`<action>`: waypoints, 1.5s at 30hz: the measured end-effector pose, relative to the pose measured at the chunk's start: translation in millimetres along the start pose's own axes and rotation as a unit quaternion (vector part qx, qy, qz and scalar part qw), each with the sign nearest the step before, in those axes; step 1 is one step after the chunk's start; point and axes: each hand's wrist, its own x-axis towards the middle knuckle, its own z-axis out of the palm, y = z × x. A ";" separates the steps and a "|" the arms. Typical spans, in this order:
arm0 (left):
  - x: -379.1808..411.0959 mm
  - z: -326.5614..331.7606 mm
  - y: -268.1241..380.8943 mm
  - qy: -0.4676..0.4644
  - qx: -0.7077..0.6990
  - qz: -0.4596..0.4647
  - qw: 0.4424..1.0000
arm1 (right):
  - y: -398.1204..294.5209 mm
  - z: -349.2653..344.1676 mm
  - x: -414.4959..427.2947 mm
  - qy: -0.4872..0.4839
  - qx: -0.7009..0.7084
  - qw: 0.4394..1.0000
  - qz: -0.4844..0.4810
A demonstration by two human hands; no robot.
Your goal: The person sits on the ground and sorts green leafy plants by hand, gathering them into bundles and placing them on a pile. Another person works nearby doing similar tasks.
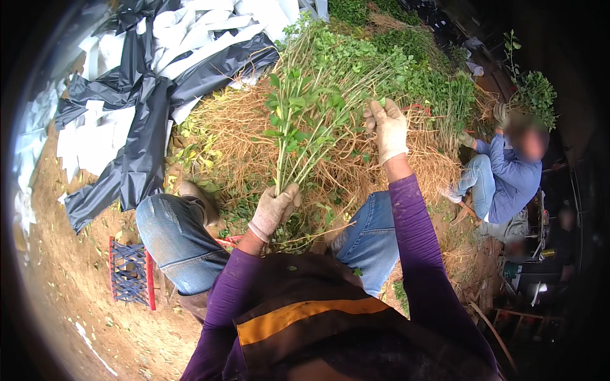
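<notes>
My left hand [276,209], in a soiled light work glove, grips a bunch of leafy green stems [286,138] low on their stalks. The stems fan upward and away from me. Out to the right, my gloved right hand [388,128] is raised with its fingers curled. A bit of green leaf [382,101] shows at its fingertips; whether they pinch it is unclear. Beneath both hands lies a big heap of cut or pulled plants, with tan bare roots [238,138] towards me and green tops [352,57] farther off.
Black plastic sheeting [143,133] and white sheets [105,143] cover the ground at left. A red-framed seat with dark webbing [132,272] stands beside my left leg. At right, a seated co-worker [510,166] in gloves holds a leafy bundle [536,95]. Loose leaves litter the soil.
</notes>
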 end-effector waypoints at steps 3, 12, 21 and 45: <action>1.8 4.2 0.8 -0.029 -0.017 -0.009 0.999 | 7.5 22.9 -30.9 -0.147 -0.016 0.983 0.111; -5.0 16.2 1.9 -0.051 -0.022 -0.033 0.998 | 55.9 -17.5 16.4 0.110 0.206 0.968 0.096; -1.3 13.3 -10.6 -0.085 -0.014 -0.045 0.995 | -1.6 -98.6 70.3 0.058 0.377 0.924 0.034; 9.7 19.6 -18.8 -0.004 0.000 -0.058 0.998 | 33.6 2.3 -0.8 0.150 -0.033 0.988 -0.020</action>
